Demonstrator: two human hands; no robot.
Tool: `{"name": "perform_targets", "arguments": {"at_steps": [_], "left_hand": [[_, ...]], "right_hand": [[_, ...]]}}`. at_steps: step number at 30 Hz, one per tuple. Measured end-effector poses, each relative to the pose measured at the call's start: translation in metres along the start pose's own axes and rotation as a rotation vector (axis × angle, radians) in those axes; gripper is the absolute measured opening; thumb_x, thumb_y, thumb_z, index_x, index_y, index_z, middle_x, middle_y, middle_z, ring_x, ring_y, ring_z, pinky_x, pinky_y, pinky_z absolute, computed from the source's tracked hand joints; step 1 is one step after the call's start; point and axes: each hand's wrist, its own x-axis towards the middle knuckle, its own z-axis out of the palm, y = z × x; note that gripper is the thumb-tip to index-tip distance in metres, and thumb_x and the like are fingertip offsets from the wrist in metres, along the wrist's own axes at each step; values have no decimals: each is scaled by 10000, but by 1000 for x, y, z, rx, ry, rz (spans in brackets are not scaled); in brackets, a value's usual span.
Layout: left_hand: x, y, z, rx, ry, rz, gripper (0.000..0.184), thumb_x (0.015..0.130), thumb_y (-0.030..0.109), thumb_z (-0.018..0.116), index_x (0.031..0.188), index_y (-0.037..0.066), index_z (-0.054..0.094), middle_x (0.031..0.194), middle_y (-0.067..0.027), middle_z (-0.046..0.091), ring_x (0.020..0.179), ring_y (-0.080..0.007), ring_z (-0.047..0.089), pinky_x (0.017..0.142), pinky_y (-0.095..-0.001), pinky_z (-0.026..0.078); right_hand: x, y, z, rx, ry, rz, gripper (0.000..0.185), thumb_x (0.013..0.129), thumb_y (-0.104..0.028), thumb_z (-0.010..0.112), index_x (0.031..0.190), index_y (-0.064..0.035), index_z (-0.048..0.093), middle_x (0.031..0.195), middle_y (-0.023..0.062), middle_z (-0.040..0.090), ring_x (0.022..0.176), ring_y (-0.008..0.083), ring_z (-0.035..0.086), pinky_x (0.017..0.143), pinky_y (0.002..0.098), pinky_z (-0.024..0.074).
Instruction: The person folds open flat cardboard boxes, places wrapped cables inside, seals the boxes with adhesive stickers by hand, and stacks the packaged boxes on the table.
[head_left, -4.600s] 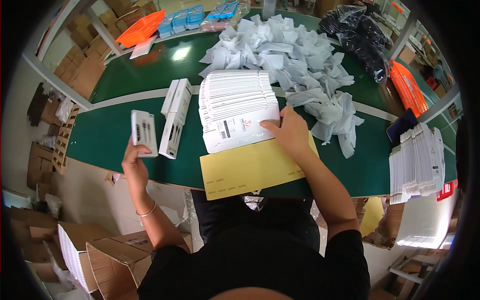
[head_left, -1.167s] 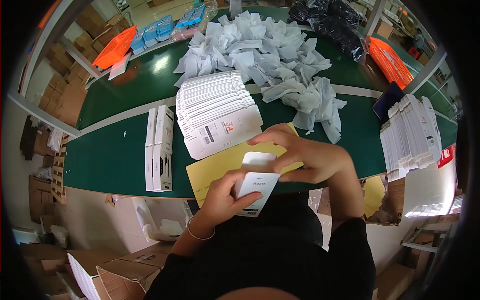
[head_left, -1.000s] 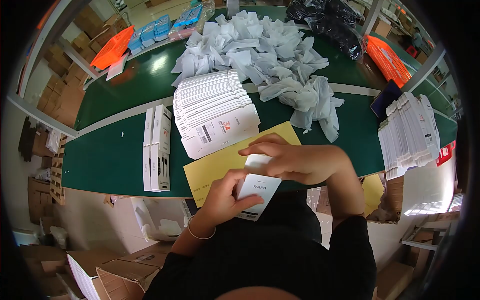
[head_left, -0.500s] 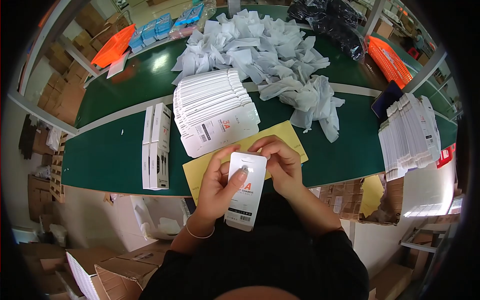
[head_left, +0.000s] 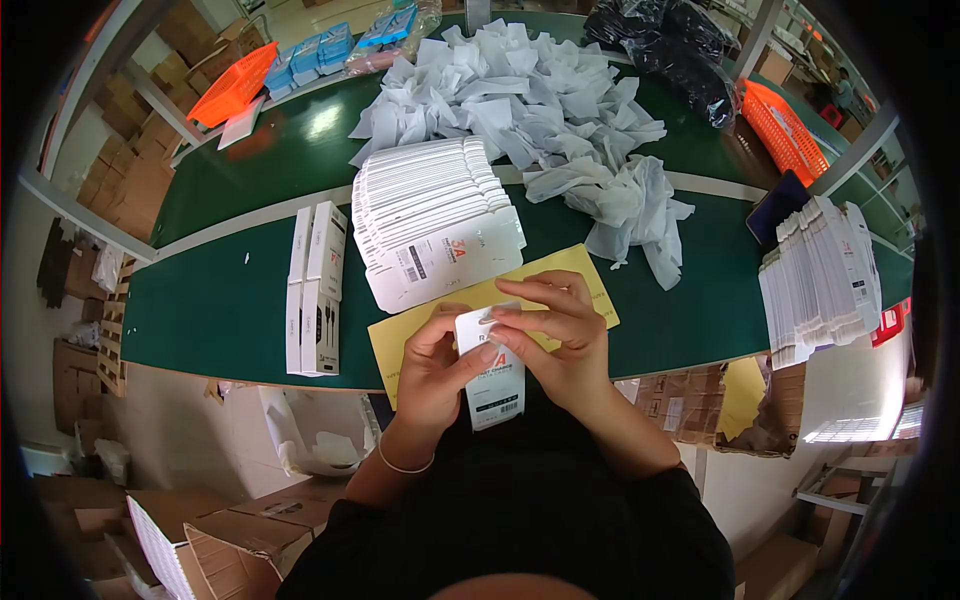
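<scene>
A slim white cardboard box (head_left: 494, 385) with a hang hole and orange "3A" print is held upright before my chest. My left hand (head_left: 432, 366) grips its left side, thumb across the front. The fingers of my right hand (head_left: 562, 340) pinch its top edge near the hang hole, with the index finger raised. Beneath and beyond my hands lies a yellow sheet (head_left: 400, 345) on the green table (head_left: 200, 315). Just past it, a fanned stack of flat white boxes (head_left: 435, 215) rests on the table.
Left stand several filled cable boxes (head_left: 318, 290). Behind is a heap of white translucent bags (head_left: 510, 95). More flat boxes (head_left: 822, 285) are stacked at right. Orange baskets (head_left: 782, 128) sit at both far sides, with black plastic (head_left: 665, 55) at the back. Open cartons (head_left: 240, 540) are on the floor.
My right hand has moved from the box's top right corner onto its front near the hang hole. The box has been raised slightly, and my left thumb has shifted on it.
</scene>
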Motion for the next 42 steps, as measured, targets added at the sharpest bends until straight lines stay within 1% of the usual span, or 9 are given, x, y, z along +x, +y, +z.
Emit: {"name": "perform_targets", "arguments": {"at_steps": [9, 13, 15, 18, 23, 29, 33, 38, 42], "left_hand": [[-6, 17, 7, 421, -59, -87, 456, 878, -39, 683, 1317, 18, 573, 1107, -88, 624, 912, -142, 587, 782, -223, 481], [-2, 25, -13, 198, 61, -71, 518, 890, -52, 622, 1394, -32, 500, 1182, -155, 638, 933, -160, 612, 784, -248, 518], [-4, 25, -45, -37, 128, -103, 499, 903, -64, 580, 1393, -50, 485, 1244, -206, 635, 980, -205, 661, 849, -289, 548], [-5, 30, -64, -389, 278, -83, 432, 954, -8, 530, 1377, -77, 483, 1281, -214, 640, 1058, -305, 681, 926, -356, 564], [-9, 12, -71, -406, 258, 23, 435, 939, -46, 553, 1371, -53, 497, 1230, -216, 654, 1052, -275, 692, 905, -325, 564], [-12, 7, -53, -268, 254, -40, 439, 958, -4, 563, 1388, -38, 480, 1230, -210, 657, 1051, -266, 690, 891, -330, 565], [-14, -2, -61, -71, 243, -189, 477, 957, 38, 611, 1405, -12, 456, 1227, -204, 663, 1031, -262, 694, 875, -327, 555], [-9, 16, -16, 295, -44, -142, 495, 927, 53, 677, 1373, 5, 469, 1168, -191, 685, 969, -251, 703, 822, -311, 546], [-8, 15, -1, 462, -136, -199, 514, 897, 38, 709, 1353, 10, 473, 1135, -187, 694, 922, -243, 703, 787, -299, 540]], "right_hand": [[-5, 7, 3, -83, 173, -127, 44, 769, -4, 676, 808, -23, 681, 1204, 104, 687, 1051, 294, 554, 927, 378, 456], [-3, 9, -42, 362, -148, -145, 118, 733, -93, 644, 826, -23, 667, 1160, 121, 687, 1050, 305, 553, 922, 408, 448], [-8, 28, -57, 242, -40, -40, 228, 689, -164, 624, 862, -18, 659, 1125, 147, 677, 1047, 323, 551, 921, 439, 437], [6, 55, -80, -173, 101, 327, 234, 757, -33, 650, 989, -14, 681, 1160, 134, 659, 1050, 268, 560, 897, 352, 464], [15, 113, -101, -826, -233, -36, 272, 794, 15, 670, 1064, -22, 668, 1106, 106, 680, 1009, 233, 596, 882, 307, 483], [16, 127, -103, -923, -244, -59, 288, 831, 6, 680, 1115, -21, 645, 1130, 102, 678, 984, 225, 626, 858, 285, 503], [17, 108, -112, -484, -85, 449, 300, 856, 39, 674, 1147, -12, 625, 1172, 116, 646, 956, 213, 627, 817, 277, 513], [13, 61, -96, 408, 287, 429, 253, 845, 42, 720, 1082, -24, 660, 1137, 96, 601, 831, 200, 600, 725, 266, 499], [21, 21, -74, 191, 165, 185, 281, 799, 67, 763, 1058, -16, 695, 1066, 87, 567, 820, 169, 567, 712, 252, 478]]}}
